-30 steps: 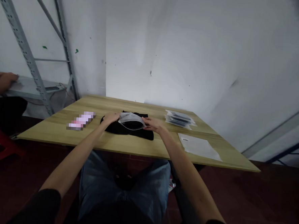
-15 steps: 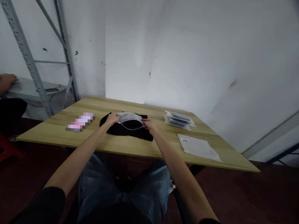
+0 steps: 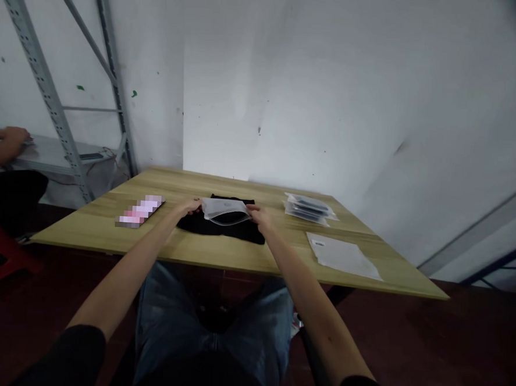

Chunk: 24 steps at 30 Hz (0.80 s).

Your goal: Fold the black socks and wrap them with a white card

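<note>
A frosted, whitish plastic bag is stretched between my two hands, its mouth gaping toward me. My left hand pinches the bag's left corner, and my right hand grips the right corner. Under the bag a black cloth item lies flat on the wooden table; the bag hides its middle part.
Several filled frosted bags are stacked at the back right, with flat whitish bags nearer the front. A phone lies at the left. Beyond a metal rack, another person's hand rests by a shelf.
My left hand has shifted slightly down and left with the bag's corner. The bag's opening looks narrower, and more of its front face shows.
</note>
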Tool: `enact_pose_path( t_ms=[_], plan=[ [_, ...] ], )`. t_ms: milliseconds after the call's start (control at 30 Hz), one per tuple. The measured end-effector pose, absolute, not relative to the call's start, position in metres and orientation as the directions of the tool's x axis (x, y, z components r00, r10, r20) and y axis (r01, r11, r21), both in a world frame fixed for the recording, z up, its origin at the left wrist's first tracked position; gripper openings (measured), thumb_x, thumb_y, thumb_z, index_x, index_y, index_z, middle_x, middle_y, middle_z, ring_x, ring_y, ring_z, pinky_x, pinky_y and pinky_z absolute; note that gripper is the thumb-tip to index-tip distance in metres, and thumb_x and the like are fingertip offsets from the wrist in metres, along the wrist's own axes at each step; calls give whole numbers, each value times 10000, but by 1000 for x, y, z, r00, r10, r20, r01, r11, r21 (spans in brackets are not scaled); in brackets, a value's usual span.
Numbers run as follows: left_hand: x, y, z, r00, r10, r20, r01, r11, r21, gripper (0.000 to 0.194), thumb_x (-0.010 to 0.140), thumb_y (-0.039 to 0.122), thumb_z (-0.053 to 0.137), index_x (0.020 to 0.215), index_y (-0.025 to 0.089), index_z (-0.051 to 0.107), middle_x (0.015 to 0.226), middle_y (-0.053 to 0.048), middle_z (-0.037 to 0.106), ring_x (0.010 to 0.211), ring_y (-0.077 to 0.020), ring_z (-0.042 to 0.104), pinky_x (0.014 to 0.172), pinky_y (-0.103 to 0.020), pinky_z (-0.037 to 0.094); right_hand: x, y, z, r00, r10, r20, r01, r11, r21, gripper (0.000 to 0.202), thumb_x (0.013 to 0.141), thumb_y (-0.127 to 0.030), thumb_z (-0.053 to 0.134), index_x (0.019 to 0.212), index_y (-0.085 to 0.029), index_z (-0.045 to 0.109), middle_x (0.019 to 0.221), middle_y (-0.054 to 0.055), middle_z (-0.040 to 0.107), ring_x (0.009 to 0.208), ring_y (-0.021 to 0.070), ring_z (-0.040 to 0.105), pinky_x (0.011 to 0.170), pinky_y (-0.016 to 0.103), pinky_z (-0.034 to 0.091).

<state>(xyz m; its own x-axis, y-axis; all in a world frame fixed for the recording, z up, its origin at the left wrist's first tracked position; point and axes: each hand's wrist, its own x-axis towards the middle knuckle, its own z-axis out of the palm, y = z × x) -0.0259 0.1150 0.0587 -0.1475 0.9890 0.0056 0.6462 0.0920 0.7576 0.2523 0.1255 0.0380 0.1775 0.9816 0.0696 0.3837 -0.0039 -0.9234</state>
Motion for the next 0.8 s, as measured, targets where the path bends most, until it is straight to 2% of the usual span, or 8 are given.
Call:
enact_pose_path(
  t_ms=[67,200,267,333,433,500,633,800],
  plan=[
    [-24,106,61,-200,977,79,682,81,727,188,1021,301,610,1068,154,716,1116,-131,748,1083,-298,706,846,-367,559,253,121,41,220,964,151,439,41,-897,246,883,-137,650,1063,-187,809,1061,92,805,983,231,754,930,353,583],
    [-25,76,55,-109,937,333,828,-100,552,172,1006,246,572,1140,210,673,1113,-90,745,1083,-273,692,848,-344,513,253,98,44,203,892,404,565,230,-792,260,982,-204,569,1115,-200,792,1217,107,757,1103,237,713,1062,379,511],
    [-27,57,49,77,890,449,903,-253,347,186,966,221,610,1143,233,668,1136,-76,724,1031,-260,693,821,-340,510,247,83,45,20,796,605,660,444,-606,249,1023,-255,560,1115,-217,788,1194,96,749,1080,237,699,1042,374,512],
    [-28,41,46,232,846,480,924,-346,164,201,923,200,660,1119,239,677,1186,-86,695,1040,-268,686,793,-340,513,237,70,46,-223,658,719,712,614,-340,242,1051,-285,563,1131,-223,782,1154,99,749,1111,255,669,1033,385,506],
    [-24,27,45,335,807,486,919,-395,22,188,946,181,643,1119,237,693,1219,-103,677,1104,-279,674,776,-340,520,217,59,47,-504,538,675,709,705,-32,220,1057,-313,612,1186,-224,767,1153,107,749,1174,283,618,1049,419,473],
    [-20,26,46,365,787,498,912,-410,-21,178,997,173,577,1104,232,706,1220,-111,687,1144,-277,665,786,-344,529,203,57,47,-622,511,593,680,728,86,210,1050,-328,649,1195,-222,758,1152,104,753,1170,287,609,1029,425,464],
    [-22,33,41,430,736,523,880,-472,-59,193,1026,174,552,1113,216,719,1233,-122,714,1200,-275,649,847,-358,547,183,58,43,-696,499,516,659,729,184,197,1058,-340,653,1163,-204,749,1158,106,751,1164,278,602,1000,412,456],
    [-35,37,27,414,717,560,875,-484,-28,122,1015,202,602,1025,202,724,1089,-118,743,1116,-270,669,842,-355,538,168,52,39,-726,476,497,655,698,289,230,1101,-309,553,1166,-181,733,1160,130,731,1174,287,579,1001,423,455]
  ],
)
